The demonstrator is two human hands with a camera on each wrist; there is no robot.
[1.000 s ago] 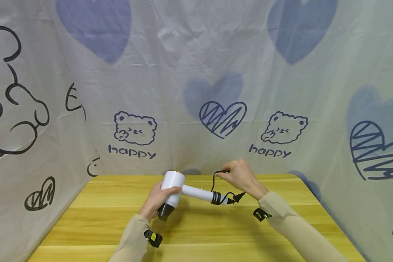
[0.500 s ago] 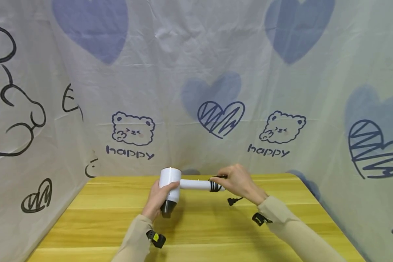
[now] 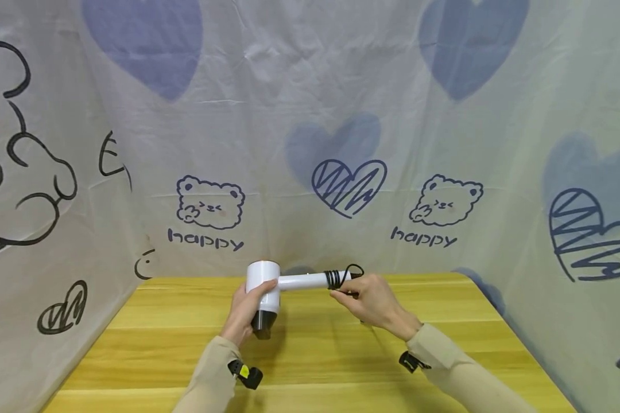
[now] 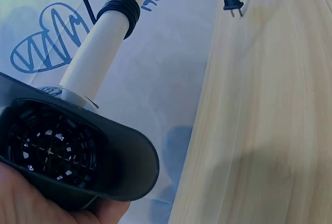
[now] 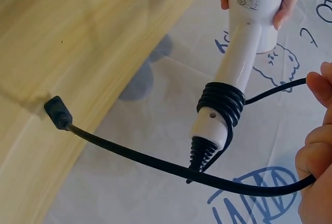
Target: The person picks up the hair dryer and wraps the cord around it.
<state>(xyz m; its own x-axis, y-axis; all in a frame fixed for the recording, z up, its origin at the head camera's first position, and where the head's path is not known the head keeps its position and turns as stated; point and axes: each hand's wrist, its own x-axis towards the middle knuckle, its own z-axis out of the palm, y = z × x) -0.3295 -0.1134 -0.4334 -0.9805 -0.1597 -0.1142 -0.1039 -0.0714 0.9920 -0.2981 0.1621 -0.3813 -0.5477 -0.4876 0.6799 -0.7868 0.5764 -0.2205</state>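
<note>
My left hand (image 3: pixel 244 310) grips the white body of a hair dryer (image 3: pixel 263 281), thumb across its front. Its black nozzle (image 4: pixel 132 164) points down toward me, and the handle (image 3: pixel 303 281) extends right, nearly level. Several turns of black power cord (image 5: pixel 220 102) are wound round the handle near its end. My right hand (image 3: pixel 377 304) is just beside that end, thumb and fingers pinching the cord's loose length. From this hand hangs the two-pin plug (image 4: pixel 232 1), seen over the tabletop in both wrist views.
A yellow wood-grain table (image 3: pixel 310 367) lies beneath both hands. Pale cloth (image 3: pixel 279 172) printed with hearts and bears encloses its back and sides. Black camera mounts (image 3: pixel 413 361) sit on both wrists.
The dryer's handle has swung up from a downward slant to nearly level, and its body has shifted slightly left. My right hand has carried the cord from above the handle to below its end.
</note>
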